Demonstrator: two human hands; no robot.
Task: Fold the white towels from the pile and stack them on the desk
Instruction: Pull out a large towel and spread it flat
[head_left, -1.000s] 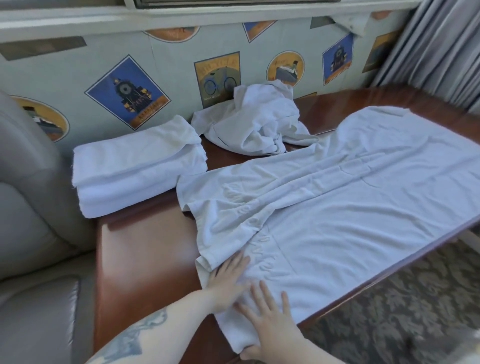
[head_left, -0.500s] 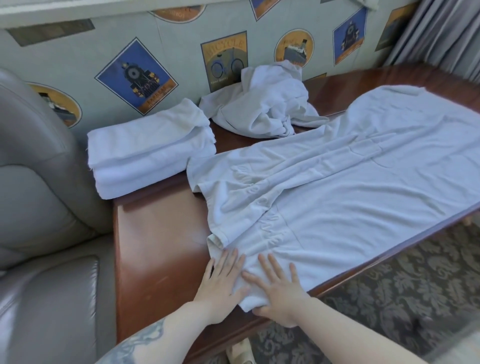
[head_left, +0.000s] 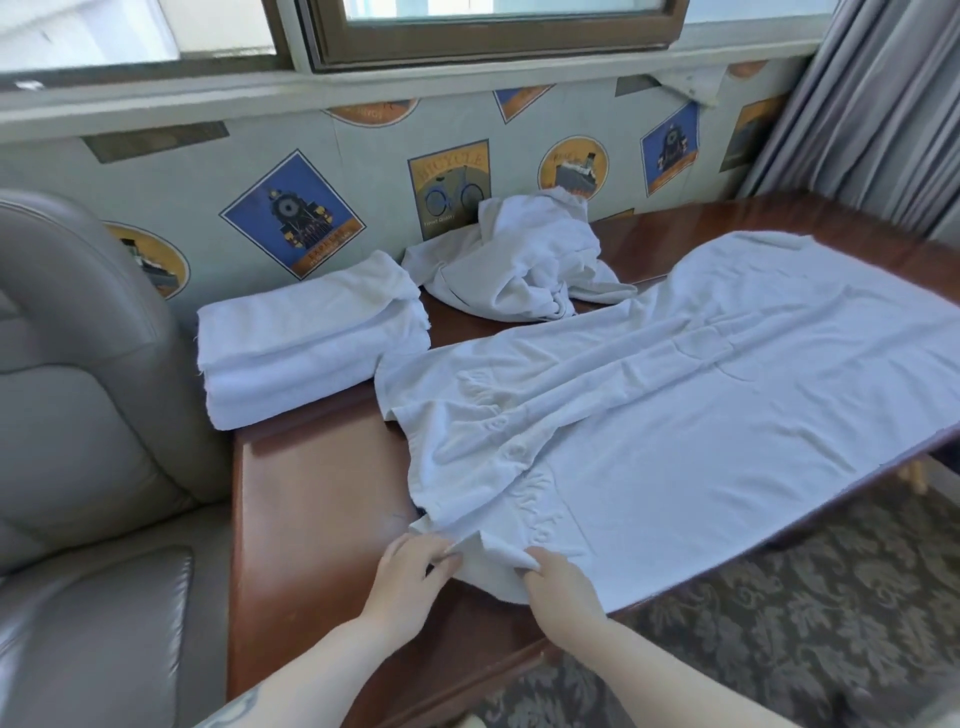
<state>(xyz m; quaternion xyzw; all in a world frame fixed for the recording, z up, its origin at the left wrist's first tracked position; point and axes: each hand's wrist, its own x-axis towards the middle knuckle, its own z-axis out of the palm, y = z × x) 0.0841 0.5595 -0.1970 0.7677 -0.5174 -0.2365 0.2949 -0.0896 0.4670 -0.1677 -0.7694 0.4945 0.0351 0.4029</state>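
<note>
A large white towel (head_left: 675, 415) lies spread across the wooden desk (head_left: 311, 519), folded lengthwise and running from the near edge to the far right. My left hand (head_left: 410, 577) pinches its near left corner. My right hand (head_left: 558, 582) grips the near edge just to the right, with the cloth bunched up between the two hands. A stack of folded white towels (head_left: 306, 343) sits at the desk's far left corner. A crumpled pile of white towels (head_left: 519, 265) lies against the wall behind the spread towel.
A grey leather armchair (head_left: 78, 415) stands against the desk's left side. The wall with picture stickers (head_left: 291, 218) runs behind the desk under a window. Grey curtains (head_left: 872, 104) hang at the far right. Patterned carpet (head_left: 779, 623) lies below the desk's near edge.
Both hands were pressing flat on the towel's near end. Their fingers have now curled and pinched the near edge, lifting it slightly. The camera has tilted upward.
</note>
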